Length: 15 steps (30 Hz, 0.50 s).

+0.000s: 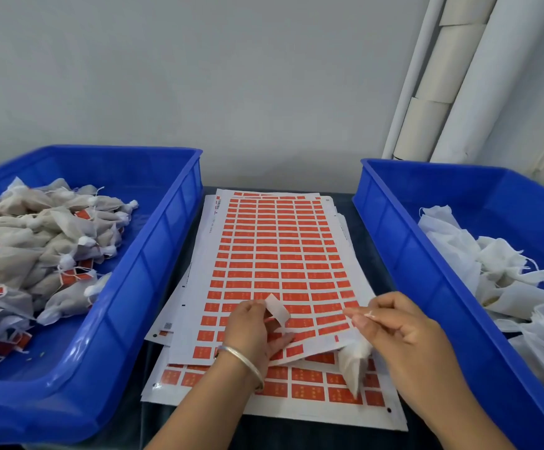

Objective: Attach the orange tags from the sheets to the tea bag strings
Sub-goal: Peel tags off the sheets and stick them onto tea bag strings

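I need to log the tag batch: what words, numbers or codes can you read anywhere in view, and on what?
Nothing is legible.
Orange tags: pale marks, too blurred to read.
Top sheet, left margin: small print and a barcode-like mark, too small.
Lower sheet: a QR-like square, not readable.
Tagged tea bags in the left blue bin: tags blurred.

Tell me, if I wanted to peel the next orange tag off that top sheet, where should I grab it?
Probably at a corner of a tag in the near rows of the top sheet, coming from the front edge by the hands. The tags lie flat with narrow white gaps between them, so only an edge can be lifted. The left hand already pinches a peeled strip that way.
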{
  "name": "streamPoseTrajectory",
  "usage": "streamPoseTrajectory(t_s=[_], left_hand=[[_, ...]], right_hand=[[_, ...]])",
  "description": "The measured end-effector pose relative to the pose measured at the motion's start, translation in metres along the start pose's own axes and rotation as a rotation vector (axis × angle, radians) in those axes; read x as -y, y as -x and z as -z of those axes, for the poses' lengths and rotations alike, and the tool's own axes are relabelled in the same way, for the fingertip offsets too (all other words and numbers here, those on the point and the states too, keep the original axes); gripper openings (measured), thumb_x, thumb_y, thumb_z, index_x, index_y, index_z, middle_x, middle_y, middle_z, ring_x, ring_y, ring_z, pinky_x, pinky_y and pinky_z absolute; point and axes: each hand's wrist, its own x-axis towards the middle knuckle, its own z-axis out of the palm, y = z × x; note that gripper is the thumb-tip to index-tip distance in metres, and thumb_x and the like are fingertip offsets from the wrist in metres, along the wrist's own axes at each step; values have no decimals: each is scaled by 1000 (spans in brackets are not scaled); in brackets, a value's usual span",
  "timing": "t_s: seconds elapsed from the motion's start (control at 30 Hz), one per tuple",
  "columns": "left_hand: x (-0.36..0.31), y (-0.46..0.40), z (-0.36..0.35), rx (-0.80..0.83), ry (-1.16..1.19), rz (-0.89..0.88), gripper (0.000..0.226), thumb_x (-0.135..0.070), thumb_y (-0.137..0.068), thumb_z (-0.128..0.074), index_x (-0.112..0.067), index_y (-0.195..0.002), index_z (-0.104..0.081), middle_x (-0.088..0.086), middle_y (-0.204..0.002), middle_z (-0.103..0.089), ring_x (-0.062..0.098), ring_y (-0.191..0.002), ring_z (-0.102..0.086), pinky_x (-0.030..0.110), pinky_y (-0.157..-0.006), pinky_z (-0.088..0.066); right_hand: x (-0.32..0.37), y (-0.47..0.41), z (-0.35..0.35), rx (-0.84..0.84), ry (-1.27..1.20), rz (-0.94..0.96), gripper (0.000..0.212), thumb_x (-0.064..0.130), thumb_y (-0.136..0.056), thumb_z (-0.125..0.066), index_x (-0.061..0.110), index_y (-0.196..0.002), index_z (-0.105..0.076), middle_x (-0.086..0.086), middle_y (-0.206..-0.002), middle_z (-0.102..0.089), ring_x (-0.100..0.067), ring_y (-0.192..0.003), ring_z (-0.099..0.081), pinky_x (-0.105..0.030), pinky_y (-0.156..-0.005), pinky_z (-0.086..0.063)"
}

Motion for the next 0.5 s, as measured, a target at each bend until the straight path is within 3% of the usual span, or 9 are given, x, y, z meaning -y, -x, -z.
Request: streamPoseTrajectory(t_s=[0.13, 0.23, 0.37, 0.5], left_hand=[[-2, 6, -1, 1, -2, -6, 7, -18, -93, -54, -23, -88, -55, 1, -97, -61, 24, -90, -63, 42, -72, -59], [1, 11, -4, 40, -31, -105, 9, -22, -95, -50, -22, -94, -59, 5, -101, -65, 23, -91, -64, 35, -72, -59], [-3, 23, -10, 96, -117, -241, 19, -26, -95, -48, -20, -92, -66, 5, -88, -70, 23, -85, -67, 26, -66, -56], [-3, 31, -12, 128, -136, -258, 21, -22, -95, -50, -17, -84, -67, 5, -76, -70, 21, -77, -66, 24, -63, -54]], right_hand=[[23, 0, 4, 19, 9, 104, 13, 40, -68, -59, 48, -75, -66, 25, -84, -67, 6, -85, -63, -4, -71, -47], [33, -7, -1, 62, -24, 77, 10, 42, -62, -64, 52, -62, -65, 31, -78, -68, 9, -81, -65, -2, -68, -46], [26, -23, -16, 110, 18, 7, 18, 32, -71, -76, 45, -64, -65, 37, -72, -64, 15, -81, -61, -3, -67, -48], [12, -32, -25, 125, 34, -46, 19, 27, -79, -72, 41, -69, -64, 32, -67, -65, 12, -76, -63, -5, -69, -49]])
